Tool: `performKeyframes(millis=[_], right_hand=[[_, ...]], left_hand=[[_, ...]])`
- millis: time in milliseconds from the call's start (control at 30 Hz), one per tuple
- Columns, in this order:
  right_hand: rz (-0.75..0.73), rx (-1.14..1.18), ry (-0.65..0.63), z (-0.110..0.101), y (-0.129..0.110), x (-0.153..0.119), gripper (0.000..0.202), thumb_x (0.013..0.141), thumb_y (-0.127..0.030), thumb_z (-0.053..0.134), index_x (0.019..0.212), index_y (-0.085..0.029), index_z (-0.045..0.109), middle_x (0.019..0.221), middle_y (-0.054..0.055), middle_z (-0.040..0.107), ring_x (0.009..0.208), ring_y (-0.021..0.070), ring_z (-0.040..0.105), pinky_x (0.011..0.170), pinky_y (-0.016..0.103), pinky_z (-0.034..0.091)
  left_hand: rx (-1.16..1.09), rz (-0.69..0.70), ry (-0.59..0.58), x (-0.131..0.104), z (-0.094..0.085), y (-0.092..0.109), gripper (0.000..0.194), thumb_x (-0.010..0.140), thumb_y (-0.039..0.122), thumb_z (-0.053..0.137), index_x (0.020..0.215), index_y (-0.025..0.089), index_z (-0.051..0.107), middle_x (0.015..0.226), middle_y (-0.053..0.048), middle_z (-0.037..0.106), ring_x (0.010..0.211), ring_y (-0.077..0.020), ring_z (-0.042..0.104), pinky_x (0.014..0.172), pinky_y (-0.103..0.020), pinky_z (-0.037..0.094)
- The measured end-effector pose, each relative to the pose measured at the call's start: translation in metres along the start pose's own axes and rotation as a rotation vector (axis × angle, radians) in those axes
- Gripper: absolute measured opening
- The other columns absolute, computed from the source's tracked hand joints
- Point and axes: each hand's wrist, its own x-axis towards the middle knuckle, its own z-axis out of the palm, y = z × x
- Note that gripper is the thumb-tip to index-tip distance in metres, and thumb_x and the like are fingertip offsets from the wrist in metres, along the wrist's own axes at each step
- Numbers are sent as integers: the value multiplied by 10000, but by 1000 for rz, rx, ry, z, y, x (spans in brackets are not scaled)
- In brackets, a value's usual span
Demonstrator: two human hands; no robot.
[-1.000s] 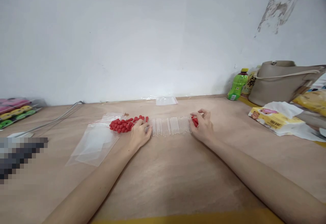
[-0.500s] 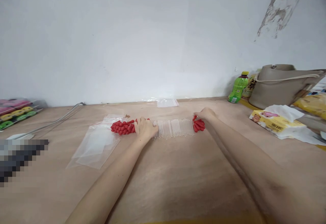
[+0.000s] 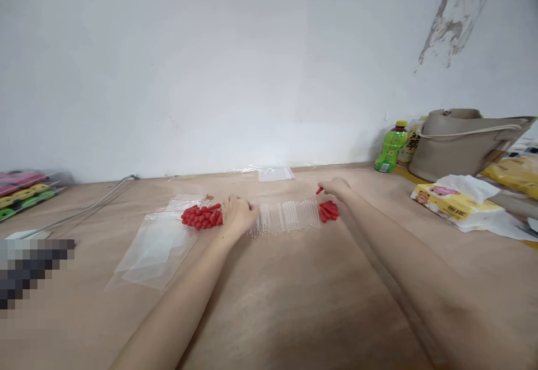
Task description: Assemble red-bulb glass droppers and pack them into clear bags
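My left hand (image 3: 239, 214) rests over the left end of a row of thin clear sticks (image 3: 288, 217) with tiny rounded ends. Its thumb is spread from the fingers, and it borders a heap of red teardrop-shaped pieces (image 3: 202, 217). What lies beneath the palm is hidden. Between thumb and fingertips, my right hand (image 3: 336, 186) pinches one small red piece (image 3: 320, 190), just above the table. Below that hand, a smaller fan of red pieces (image 3: 329, 211) sits at the row's right end.
Clear zip bags (image 3: 147, 252) lie left of the heap, and another small bag (image 3: 275, 174) near the wall. A grey cable (image 3: 96, 204) crosses the left side. At right are a green bottle (image 3: 390, 148), a tissue pack (image 3: 458, 204) and a beige bag (image 3: 454, 146).
The red piece in my right hand has moved slightly away from the right-hand fan and changed its tilt. My left hand has shifted a little left. The view has moved slightly.
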Motion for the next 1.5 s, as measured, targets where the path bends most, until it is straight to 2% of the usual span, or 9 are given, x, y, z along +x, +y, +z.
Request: performKeyframes(millis=[133,233,267,333,400,533,667,800,1500], right_hand=[[-90,263,-103,-5,-15,-34,366,762,-411,431,706,-129,659,639,54,626,522,104,515,460,211,385],[-167,446,-154,4,-17,-76,375,772,-422,425,974,-160,603,678,24,630,507,82,507,472,198,400],[-217,637,-221,9,-16,-90,384,757,-417,460,1007,-153,583,678,27,627,513,83,510,490,206,410],[-275,880,-337,20,-14,-115,365,706,-432,538,923,-144,598,694,30,630,556,87,533,559,227,438],[-262,961,-401,30,-13,-134,298,653,-407,615,794,-146,588,672,23,622,580,98,549,594,245,446],[-334,882,-368,45,-10,-151,243,642,-364,649,684,-173,504,610,-10,570,556,110,529,527,241,423],[-641,605,-219,49,-5,-154,161,760,-292,553,871,-178,572,755,30,583,674,135,537,625,281,440],[-841,429,-204,44,-5,-157,198,849,-237,433,869,-196,626,781,39,564,729,133,528,682,281,436],[-944,431,-216,45,-8,-160,168,809,-196,504,923,-204,626,838,35,587,752,124,549,683,255,450]], left_hand=[[-84,285,42,-17,-21,-3,221,843,256,355,824,132,537,842,-115,560,816,-232,505,695,-335,396],[-171,482,-66,-43,-25,-14,162,861,247,334,828,168,472,679,-38,544,595,-174,499,536,-269,370],[-190,500,-99,-52,-24,-18,146,860,247,340,823,182,466,638,-16,531,556,-162,490,517,-256,362],[-271,540,-112,-67,-18,-26,141,861,230,332,797,196,452,630,-2,524,542,-147,489,513,-241,371],[-365,588,-107,-76,-11,-31,137,864,200,319,804,196,443,694,-15,539,599,-146,510,547,-240,400],[-458,608,-115,-80,0,-31,105,872,191,340,889,186,443,805,-41,554,717,-156,532,638,-265,438],[-519,581,-116,-77,3,-29,152,881,204,361,985,188,471,901,-61,575,802,-166,552,701,-288,451],[-533,608,-105,-78,2,-28,212,885,197,364,1040,195,510,931,-65,584,831,-162,559,720,-285,457],[-498,751,9,-79,10,-30,295,865,145,409,1132,213,514,985,-61,610,888,-152,577,758,-269,482]])
